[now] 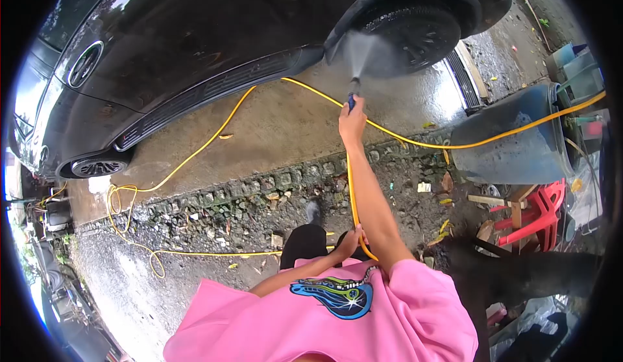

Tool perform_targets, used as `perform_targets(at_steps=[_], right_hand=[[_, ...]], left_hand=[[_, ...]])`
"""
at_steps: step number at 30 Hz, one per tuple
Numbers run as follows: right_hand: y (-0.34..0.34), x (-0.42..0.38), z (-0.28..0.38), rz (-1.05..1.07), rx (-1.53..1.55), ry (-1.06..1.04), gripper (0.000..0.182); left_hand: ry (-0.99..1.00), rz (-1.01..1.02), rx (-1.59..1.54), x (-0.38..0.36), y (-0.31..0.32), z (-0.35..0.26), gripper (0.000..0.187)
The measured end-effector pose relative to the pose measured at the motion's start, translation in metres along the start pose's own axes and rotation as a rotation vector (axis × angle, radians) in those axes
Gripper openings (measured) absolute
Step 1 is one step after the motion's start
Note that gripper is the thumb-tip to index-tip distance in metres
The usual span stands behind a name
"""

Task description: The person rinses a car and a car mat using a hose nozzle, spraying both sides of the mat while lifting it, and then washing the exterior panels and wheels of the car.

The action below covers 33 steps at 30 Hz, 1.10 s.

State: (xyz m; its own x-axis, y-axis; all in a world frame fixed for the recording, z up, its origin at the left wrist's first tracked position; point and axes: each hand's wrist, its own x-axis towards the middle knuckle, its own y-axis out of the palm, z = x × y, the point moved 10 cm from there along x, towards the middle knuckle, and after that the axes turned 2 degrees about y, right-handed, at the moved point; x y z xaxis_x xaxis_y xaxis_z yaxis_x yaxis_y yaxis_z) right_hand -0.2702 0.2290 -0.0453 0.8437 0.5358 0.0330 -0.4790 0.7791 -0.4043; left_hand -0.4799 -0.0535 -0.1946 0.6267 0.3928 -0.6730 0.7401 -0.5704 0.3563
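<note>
Stretched out ahead, my right hand is wrapped round a spray nozzle with a blue part. A fan of water leaves its tip and hits the wheel of a black car, blurring the tyre's near side in mist. Close to my waist, my left hand is closed on the yellow hose, which runs up along my right forearm to the nozzle. More yellow hose lies in loops on the ground to the left and passes near the car's side step.
A large dark plastic barrel stands at the right, with hose running across it. Below it lies a red plastic chair among wood scraps. A strip of rubble borders the wet concrete. A metal drain grate lies near the wheel.
</note>
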Motion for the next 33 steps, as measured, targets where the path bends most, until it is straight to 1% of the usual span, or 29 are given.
perform_targets(at_steps=[1,3,4,5,7,8,9,11,12,13,14,15,16,17,18,19,20,21,22,23,24,25,27,28,29,31,32,33], right_hand=[[0.004,0.003,-0.004,0.007,0.001,0.003,0.028],[0.007,0.009,-0.009,0.021,-0.134,-0.066,0.026],[0.017,0.016,-0.029,0.062,-0.199,-0.037,0.026],[0.013,0.016,-0.021,0.064,-0.193,-0.038,0.026],[-0.011,0.017,0.004,-0.088,-0.031,-0.113,0.025],[-0.008,0.016,0.001,-0.048,-0.061,-0.089,0.025],[-0.010,0.014,-0.008,-0.051,-0.068,-0.078,0.025],[0.001,0.020,-0.018,0.111,-0.204,-0.022,0.025],[-0.006,0.020,-0.024,0.105,-0.158,0.022,0.025],[-0.015,0.022,-0.013,0.093,-0.154,0.022,0.025],[-0.031,0.018,-0.005,0.033,-0.104,0.007,0.026],[-0.048,0.014,-0.003,-0.035,-0.059,-0.006,0.026],[-0.050,0.018,-0.014,-0.020,-0.097,-0.029,0.025],[-0.064,0.022,-0.025,-0.046,-0.100,-0.026,0.025],[-0.073,0.027,-0.036,-0.009,-0.171,-0.006,0.024],[-0.081,0.030,-0.044,0.032,-0.239,0.015,0.023],[-0.112,0.026,-0.019,-0.047,-0.195,-0.073,0.021],[-0.141,0.024,-0.004,-0.096,-0.172,-0.103,0.023],[-0.164,0.026,-0.006,-0.115,-0.214,-0.056,0.020],[-0.185,0.027,-0.018,-0.120,-0.224,-0.051,0.020],[-0.206,0.034,-0.033,-0.113,-0.304,-0.022,0.020],[-0.223,0.041,-0.042,-0.110,-0.382,0.002,0.020],[-0.261,0.035,-0.028,-0.156,-0.338,-0.051,0.021],[-0.279,0.029,-0.025,-0.184,-0.293,-0.085,0.022],[-0.292,0.025,-0.037,-0.190,-0.301,-0.072,0.022],[-0.311,0.029,-0.063,-0.170,-0.393,-0.084,0.025],[-0.314,0.029,-0.072,-0.093,-0.428,-0.071,0.025],[-0.323,0.028,-0.079,-0.098,-0.427,-0.068,0.025]], left_hand=[[-0.003,-0.006,-0.003,0.003,-0.003,0.000,0.055],[0.035,0.021,0.131,0.008,-0.003,0.002,0.056],[0.035,-0.012,0.105,0.003,0.002,-0.013,0.054],[0.037,-0.017,0.107,0.000,0.004,-0.018,0.054],[0.048,-0.056,0.171,0.002,0.005,-0.029,0.052],[0.010,-0.055,0.075,0.008,0.002,-0.015,0.049],[-0.004,-0.017,0.122,0.013,0.000,-0.003,0.048],[-0.025,0.011,0.146,0.014,0.007,0.002,0.047],[0.024,0.035,0.156,0.016,0.012,0.003,0.045],[0.070,0.056,0.166,0.018,0.013,0.008,0.044],[0.021,0.145,0.322,0.016,0.015,0.008,0.035],[0.009,0.162,0.329,0.014,0.017,0.016,0.035],[0.077,0.235,0.349,0.018,0.022,0.026,0.030],[0.153,0.307,0.371,0.015,0.035,0.008,0.026],[0.097,0.359,0.430,0.008,0.048,0.005,0.021],[0.056,0.443,0.490,0.001,0.062,0.003,0.022],[0.052,0.448,0.520,0.001,0.068,0.009,0.023],[0.048,0.453,0.544,0.001,0.073,0.017,0.024],[0.047,0.463,0.542,0.003,0.079,0.019,0.024],[-0.015,0.506,0.578,0.004,0.088,0.027,0.022],[-0.068,0.550,0.618,0.005,0.098,0.034,0.020],[-0.057,0.562,0.620,0.002,0.109,0.030,0.020],[0.010,0.727,0.671,-0.013,0.142,0.014,0.028],[0.012,0.734,0.671,-0.011,0.150,0.019,0.028],[-0.011,0.781,0.681,-0.016,0.158,0.031,0.029],[-0.039,0.879,0.717,-0.014,0.175,0.048,0.031],[-0.039,0.887,0.724,-0.010,0.180,0.060,0.031],[-0.050,0.912,0.592,-0.013,0.190,0.070,0.030]])
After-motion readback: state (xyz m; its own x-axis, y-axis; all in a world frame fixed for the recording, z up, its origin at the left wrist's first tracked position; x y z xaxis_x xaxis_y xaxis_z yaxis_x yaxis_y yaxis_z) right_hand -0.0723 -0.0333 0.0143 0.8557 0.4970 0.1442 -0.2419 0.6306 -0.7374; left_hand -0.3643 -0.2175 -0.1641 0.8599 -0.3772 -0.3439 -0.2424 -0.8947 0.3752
